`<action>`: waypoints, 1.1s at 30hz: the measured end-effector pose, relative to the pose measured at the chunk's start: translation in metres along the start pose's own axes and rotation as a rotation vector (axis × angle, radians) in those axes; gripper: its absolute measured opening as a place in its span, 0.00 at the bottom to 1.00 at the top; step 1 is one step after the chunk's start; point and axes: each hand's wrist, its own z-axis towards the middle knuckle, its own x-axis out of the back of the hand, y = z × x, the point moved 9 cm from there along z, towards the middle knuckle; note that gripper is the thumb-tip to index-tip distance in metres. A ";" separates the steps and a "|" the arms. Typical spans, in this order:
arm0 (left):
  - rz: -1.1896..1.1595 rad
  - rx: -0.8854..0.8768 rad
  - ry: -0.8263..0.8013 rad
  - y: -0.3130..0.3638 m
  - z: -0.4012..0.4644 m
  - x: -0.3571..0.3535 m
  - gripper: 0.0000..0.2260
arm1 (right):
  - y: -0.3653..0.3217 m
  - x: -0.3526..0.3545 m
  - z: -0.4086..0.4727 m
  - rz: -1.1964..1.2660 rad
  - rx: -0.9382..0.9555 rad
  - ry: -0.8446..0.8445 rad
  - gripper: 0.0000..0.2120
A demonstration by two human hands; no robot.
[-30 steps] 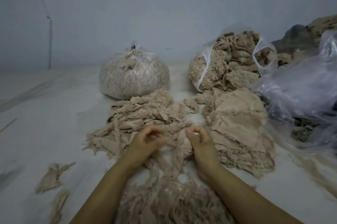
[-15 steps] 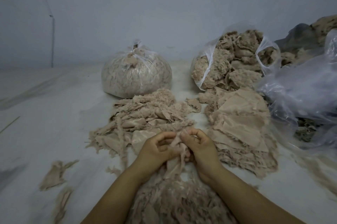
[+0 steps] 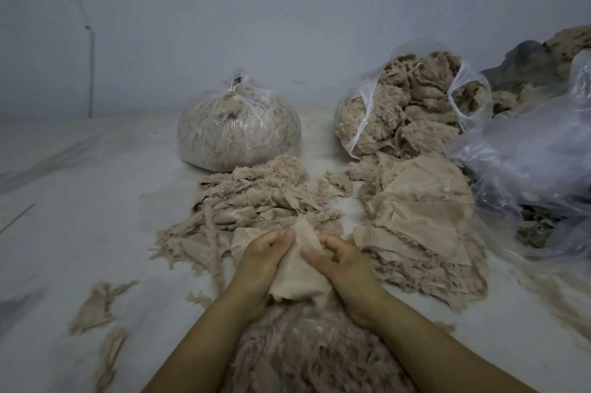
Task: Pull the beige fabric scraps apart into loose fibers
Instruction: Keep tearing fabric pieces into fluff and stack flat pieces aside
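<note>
A moment ago I pulled a frayed strip; now my left hand [image 3: 267, 260] and right hand [image 3: 343, 260] pinch a whole beige scrap [image 3: 299, 271] above the fiber heap [image 3: 307, 348], not yet torn.

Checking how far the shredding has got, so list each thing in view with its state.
Left hand: pinching the fabric scrap.
Right hand: pinching the same scrap.
Fabric scrap: whole, held between both hands.
Fiber heap: loose, below the hands.
Tied bag: knotted shut, full.
Open bag: open, overflowing.
Flat scrap pile: unshredded.
</note>
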 end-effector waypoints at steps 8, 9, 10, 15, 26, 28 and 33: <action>0.366 -0.139 0.056 0.025 -0.004 -0.011 0.19 | -0.017 0.002 -0.003 -0.312 0.151 0.113 0.10; 0.402 -0.174 0.115 0.029 -0.001 -0.007 0.14 | -0.020 0.003 -0.003 -0.330 0.168 0.140 0.11; 0.404 -0.191 0.177 0.032 0.002 -0.001 0.11 | -0.022 0.005 -0.003 -0.339 0.178 0.172 0.12; 0.169 -0.112 0.304 0.033 0.011 0.029 0.09 | -0.028 0.009 -0.004 -0.395 0.179 0.222 0.15; 0.291 -0.158 0.302 0.061 0.012 0.040 0.14 | 0.006 -0.009 -0.010 -0.312 -0.154 -0.201 0.16; 0.281 -0.171 0.296 0.063 0.008 0.035 0.14 | -0.001 -0.006 -0.008 -0.373 -0.075 -0.151 0.18; 0.294 -0.127 0.052 0.036 0.004 -0.020 0.14 | -0.009 0.004 0.001 -0.064 0.027 0.051 0.20</action>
